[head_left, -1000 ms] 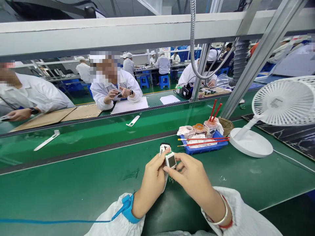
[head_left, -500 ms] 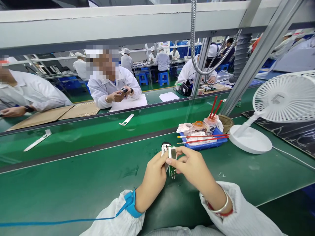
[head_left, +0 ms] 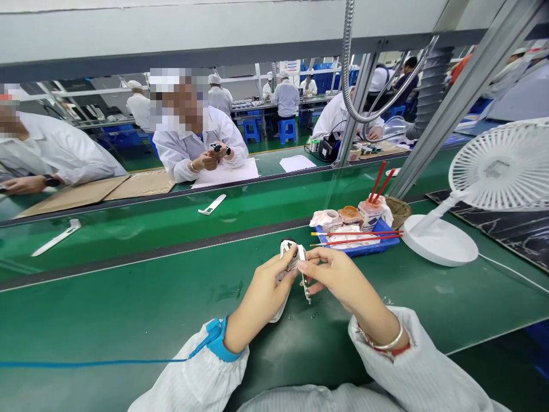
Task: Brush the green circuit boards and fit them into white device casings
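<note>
My left hand grips a white plastic casing with a dark round end, held upright above the green workbench. My right hand pinches a small circuit module between finger and thumb, seen nearly edge-on. The module sits right beside the casing, and my fingers hide part of both. A blue wrist strap circles my left wrist, with its blue cord running off to the left.
A blue tray holding red-tipped sticks, tape and a jar stands to the right, next to a white desk fan. A clear panel and metal posts separate my bench from co-workers opposite.
The module has turned from showing its square face to nearly edge-on, and now sits closer to the casing. The whole scene has shifted slightly in view as my head moved.
</note>
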Available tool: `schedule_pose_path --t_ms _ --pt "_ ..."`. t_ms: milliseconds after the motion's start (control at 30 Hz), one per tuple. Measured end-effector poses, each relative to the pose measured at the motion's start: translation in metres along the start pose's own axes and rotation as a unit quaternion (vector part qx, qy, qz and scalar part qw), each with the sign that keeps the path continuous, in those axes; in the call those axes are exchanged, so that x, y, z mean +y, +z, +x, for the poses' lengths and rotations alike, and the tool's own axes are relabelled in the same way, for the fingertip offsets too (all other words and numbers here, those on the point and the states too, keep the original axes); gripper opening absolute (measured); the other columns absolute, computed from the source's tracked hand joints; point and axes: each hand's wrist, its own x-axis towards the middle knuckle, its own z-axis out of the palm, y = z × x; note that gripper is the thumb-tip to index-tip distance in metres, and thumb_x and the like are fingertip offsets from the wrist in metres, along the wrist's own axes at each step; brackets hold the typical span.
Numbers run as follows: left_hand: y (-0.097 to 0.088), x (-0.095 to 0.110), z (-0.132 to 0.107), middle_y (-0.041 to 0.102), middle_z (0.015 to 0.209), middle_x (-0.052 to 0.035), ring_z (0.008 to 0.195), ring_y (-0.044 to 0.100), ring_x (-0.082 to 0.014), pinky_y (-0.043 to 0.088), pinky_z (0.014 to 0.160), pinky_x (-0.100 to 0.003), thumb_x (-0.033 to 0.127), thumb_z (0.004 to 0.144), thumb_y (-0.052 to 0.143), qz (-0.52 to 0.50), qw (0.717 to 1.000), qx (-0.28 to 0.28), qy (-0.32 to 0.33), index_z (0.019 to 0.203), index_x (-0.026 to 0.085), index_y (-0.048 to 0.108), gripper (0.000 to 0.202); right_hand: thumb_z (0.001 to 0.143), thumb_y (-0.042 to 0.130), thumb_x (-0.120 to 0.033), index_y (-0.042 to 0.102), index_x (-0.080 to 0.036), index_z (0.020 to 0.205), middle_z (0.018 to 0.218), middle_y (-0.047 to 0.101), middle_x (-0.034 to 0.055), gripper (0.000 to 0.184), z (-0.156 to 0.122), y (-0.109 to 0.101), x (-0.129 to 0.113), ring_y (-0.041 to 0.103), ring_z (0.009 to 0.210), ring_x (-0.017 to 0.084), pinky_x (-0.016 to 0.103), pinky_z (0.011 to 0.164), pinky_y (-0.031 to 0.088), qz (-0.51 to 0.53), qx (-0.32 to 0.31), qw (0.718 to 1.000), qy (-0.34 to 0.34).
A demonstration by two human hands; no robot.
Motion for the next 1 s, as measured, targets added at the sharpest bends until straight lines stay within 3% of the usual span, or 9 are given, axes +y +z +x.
schedule_pose_path --t_ms 167,267,367,433,533,700,1000 --pt "0.002 -0.007 0.003 0.066 0.115 -0.0029 0.101 0.061 -0.0207 0.046 0.09 -0.036 0.017 0.084 0.048 -0.045 0.997 0.036 -0.051 0.116 0.024 0.062 0.035 0.069 0.068 -0.049 0.061 -0.015 0.089 0.067 0.055 -0.0012 0.04 0.0 0.007 0.006 0.058 0.06 0.013 0.026 0.053 0.055 -0.03 0.019 0.999 -0.019" --pt "0.0 -0.009 0.002 0.064 0.117 -0.0026 0.1 0.061 -0.0201 0.046 0.089 -0.035 0.02 0.084 0.05 -0.13 0.987 0.007 -0.093 0.13 0.028 0.049 0.046 0.07 0.067 -0.048 0.062 -0.016 0.087 0.065 0.057 -0.0009 0.037 0.0 0.011 0.006 0.058 0.059 0.013 0.027 0.056 0.053 -0.089 0.057 0.994 -0.039" --pt "-0.001 -0.006 0.001 0.062 0.12 -0.0054 0.096 0.062 -0.0193 0.048 0.083 -0.034 0.024 0.085 0.051 -0.326 0.935 -0.044 -0.132 0.145 0.03 0.014 0.071 0.071 0.067 -0.046 0.063 -0.016 0.086 0.064 0.059 -0.0007 0.034 0.0 0.012 0.004 0.058 0.058 0.014 0.027 0.057 0.05 -0.148 0.096 0.983 -0.057" --pt "0.0 -0.002 0.0 0.061 0.12 -0.0077 0.097 0.062 -0.0198 0.048 0.083 -0.035 0.025 0.084 0.052 -0.433 0.886 -0.039 -0.161 0.146 0.027 0.005 0.077 0.071 0.067 -0.045 0.063 -0.016 0.087 0.064 0.061 0.0001 0.033 -0.001 0.012 0.002 0.059 0.059 0.015 0.028 0.057 0.048 -0.167 0.116 0.977 -0.062" --pt "0.002 0.001 -0.001 0.059 0.124 -0.0101 0.104 0.059 -0.0195 0.045 0.088 -0.034 0.024 0.083 0.056 -0.504 0.843 -0.003 -0.188 0.146 0.022 0.008 0.079 0.07 0.068 -0.045 0.062 -0.016 0.09 0.066 0.062 0.0011 0.036 -0.002 0.013 0.001 0.06 0.061 0.016 0.028 0.059 0.048 -0.181 0.147 0.969 -0.077" --pt "0.004 0.002 -0.001 0.057 0.128 -0.01 0.108 0.058 -0.0178 0.042 0.092 -0.031 0.021 0.083 0.058 -0.523 0.832 -0.004 -0.185 0.145 0.027 0.009 0.08 0.071 0.068 -0.042 0.052 -0.018 0.122 0.069 0.062 -0.0003 0.058 -0.004 0.016 0.005 0.06 0.06 0.015 0.029 0.062 0.05 -0.21 0.179 0.954 -0.116" --pt "0.002 0.003 0.0 0.059 0.124 -0.0086 0.103 0.06 -0.0171 0.046 0.089 -0.03 0.011 0.081 0.06 -0.565 0.803 0.004 -0.189 0.14 0.027 0.024 0.072 0.073 0.069 -0.038 0.057 -0.014 0.12 0.075 0.065 0.0035 0.054 -0.001 0.02 0.007 0.062 0.068 0.018 0.033 0.068 0.051 -0.266 0.194 0.933 -0.145"
